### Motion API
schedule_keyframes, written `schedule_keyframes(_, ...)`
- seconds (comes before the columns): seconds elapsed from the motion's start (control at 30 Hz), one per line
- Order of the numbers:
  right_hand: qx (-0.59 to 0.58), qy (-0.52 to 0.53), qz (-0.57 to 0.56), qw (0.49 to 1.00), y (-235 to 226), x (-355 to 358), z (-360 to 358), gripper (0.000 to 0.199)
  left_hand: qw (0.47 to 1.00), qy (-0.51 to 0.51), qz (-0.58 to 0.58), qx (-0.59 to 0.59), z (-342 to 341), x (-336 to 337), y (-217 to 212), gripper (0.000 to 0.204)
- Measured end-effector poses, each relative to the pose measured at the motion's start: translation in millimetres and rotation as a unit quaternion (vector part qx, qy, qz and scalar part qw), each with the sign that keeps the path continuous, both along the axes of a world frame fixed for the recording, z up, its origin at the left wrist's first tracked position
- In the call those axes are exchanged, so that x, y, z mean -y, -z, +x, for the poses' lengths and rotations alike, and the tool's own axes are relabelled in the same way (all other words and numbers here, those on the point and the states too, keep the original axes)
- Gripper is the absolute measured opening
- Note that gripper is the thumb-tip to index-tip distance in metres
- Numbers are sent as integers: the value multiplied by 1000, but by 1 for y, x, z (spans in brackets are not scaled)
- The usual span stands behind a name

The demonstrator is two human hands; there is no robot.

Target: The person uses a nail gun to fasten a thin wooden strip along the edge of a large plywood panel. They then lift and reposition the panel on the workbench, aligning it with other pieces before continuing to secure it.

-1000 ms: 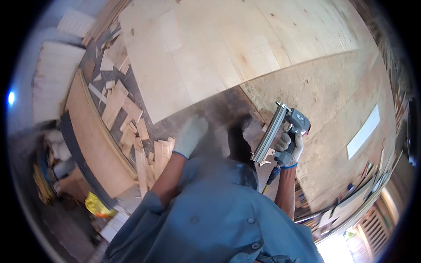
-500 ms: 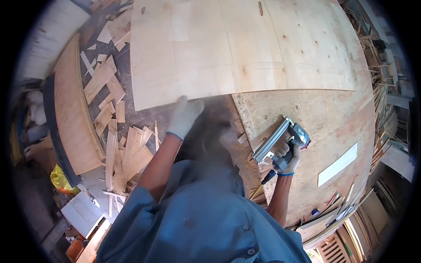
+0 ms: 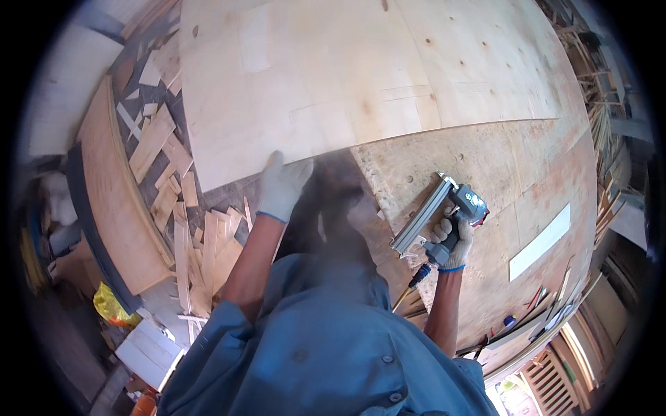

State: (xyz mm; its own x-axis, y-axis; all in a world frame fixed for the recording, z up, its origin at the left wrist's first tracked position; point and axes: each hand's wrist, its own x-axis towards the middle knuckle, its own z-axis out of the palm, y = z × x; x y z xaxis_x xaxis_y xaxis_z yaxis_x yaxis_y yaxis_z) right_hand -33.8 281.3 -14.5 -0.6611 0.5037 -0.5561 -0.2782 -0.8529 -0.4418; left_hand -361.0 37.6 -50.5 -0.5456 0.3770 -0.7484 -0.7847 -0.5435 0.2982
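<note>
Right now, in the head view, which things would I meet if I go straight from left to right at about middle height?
Dark strip → long brown board → wood scraps → gloved left hand → nail gun, held in the gloved right hand → white strip.

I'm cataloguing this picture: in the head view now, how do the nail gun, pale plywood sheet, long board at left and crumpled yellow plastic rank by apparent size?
1. Pale plywood sheet
2. Long board
3. Nail gun
4. Crumpled yellow plastic
</note>
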Motion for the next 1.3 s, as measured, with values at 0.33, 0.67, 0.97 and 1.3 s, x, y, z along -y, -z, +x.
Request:
schedule_keyframes(0.33,-224,84,-116,964,7,26,-34,41,996,56,53,-47,-6,8,-121,45)
schedule_keyframes(0.67,-350,79,-144,922,-5,10,-127,37,988,85,41,-122,-21,9,-195,35)
schedule_keyframes(0.97,-588,28,-181,788,11,18,-188,44,979,113,-28,-168,-31,8,-218,42)
schedule_keyframes(1.3,-182,230,77,953,0,-22,-140,35,981,171,8,-93,-45,14,-209,64)
